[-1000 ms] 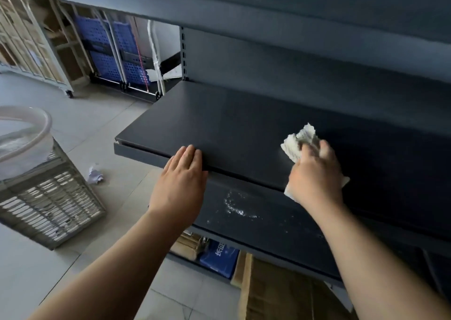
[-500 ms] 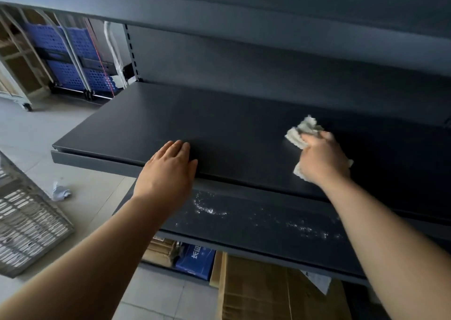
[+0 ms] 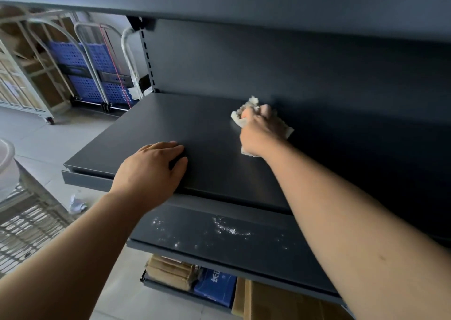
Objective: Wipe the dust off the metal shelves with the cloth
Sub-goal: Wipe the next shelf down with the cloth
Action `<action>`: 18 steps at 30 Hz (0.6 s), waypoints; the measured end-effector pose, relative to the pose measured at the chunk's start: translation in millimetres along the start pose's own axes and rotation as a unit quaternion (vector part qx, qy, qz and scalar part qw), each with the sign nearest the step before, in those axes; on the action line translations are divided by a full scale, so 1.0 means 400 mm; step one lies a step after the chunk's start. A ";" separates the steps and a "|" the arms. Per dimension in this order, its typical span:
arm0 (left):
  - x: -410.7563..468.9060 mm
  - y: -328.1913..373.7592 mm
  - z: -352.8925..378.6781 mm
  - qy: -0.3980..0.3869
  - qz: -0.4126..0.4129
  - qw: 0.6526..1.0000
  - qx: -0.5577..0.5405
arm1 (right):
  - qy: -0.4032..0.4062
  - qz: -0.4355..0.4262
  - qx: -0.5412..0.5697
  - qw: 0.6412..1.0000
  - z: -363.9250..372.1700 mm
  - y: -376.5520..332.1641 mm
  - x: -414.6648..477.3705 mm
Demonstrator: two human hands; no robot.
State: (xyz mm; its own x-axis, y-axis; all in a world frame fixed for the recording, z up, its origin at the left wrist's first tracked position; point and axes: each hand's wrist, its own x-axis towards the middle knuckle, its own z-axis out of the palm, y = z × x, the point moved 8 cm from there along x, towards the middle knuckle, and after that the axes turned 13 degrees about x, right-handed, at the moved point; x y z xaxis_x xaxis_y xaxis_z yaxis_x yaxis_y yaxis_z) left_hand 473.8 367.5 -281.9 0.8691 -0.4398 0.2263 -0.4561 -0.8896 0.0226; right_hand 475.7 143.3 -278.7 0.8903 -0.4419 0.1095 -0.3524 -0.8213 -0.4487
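My right grip (image 3: 262, 134) has carried the cloth (image 3: 240, 120) away from the front lip of the middle shelf (image 3: 200, 134) and deep in toward the back panel (image 3: 280, 70). A second ago it was working close to the near edge, and half a second ago it was about midway. The stroke is running front to back, and I judge this pass to be nearly at its far end. My left grip (image 3: 151, 170) has stayed where it was, laid on the front edge of the same shelf with fingers loose and holding nothing. It steadies me rather than works.

The cloth is bunched under my right palm, with my fingers curled round it and pressing it down onto the shelf surface. A crumpled white tuft sticks out beyond my fingertips toward the back panel, another corner shows at the right of my hand, and a bit trails by my wrist. The cloth lies on the shelf and near the panel, but I cannot tell whether it touches the panel.

The middle shelf looks evenly dark, though in this light I cannot say it is dust-free. The lower shelf (image 3: 244, 253) just beneath carries pale specks and smears (image 3: 229, 229), well apart from the cloth. By my reckoning the job is far from finished, since that shelf has yet to be wiped.
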 end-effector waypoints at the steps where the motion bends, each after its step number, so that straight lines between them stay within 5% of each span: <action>1: 0.005 -0.006 0.002 0.001 0.008 1.000 -0.001 | -0.008 -0.020 -0.007 1.000 0.023 -0.040 0.015; 10: 0.043 -0.038 0.011 0.026 0.037 0.999 -0.010 | -0.041 -0.134 0.039 0.989 0.168 -0.264 0.125; 18: 0.054 -0.004 0.011 0.009 0.029 0.999 0.010 | -0.011 -0.043 0.017 0.999 0.101 -0.133 0.133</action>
State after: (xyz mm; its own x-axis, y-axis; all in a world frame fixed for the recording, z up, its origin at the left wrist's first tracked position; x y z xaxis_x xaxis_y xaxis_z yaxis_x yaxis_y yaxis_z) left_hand 494.0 359.0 -281.4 0.8372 -0.4889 0.2451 -0.5017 -0.8650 -0.0114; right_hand 553.4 178.1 -284.7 0.9231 -0.3621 0.1291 -0.2650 -0.8427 -0.4686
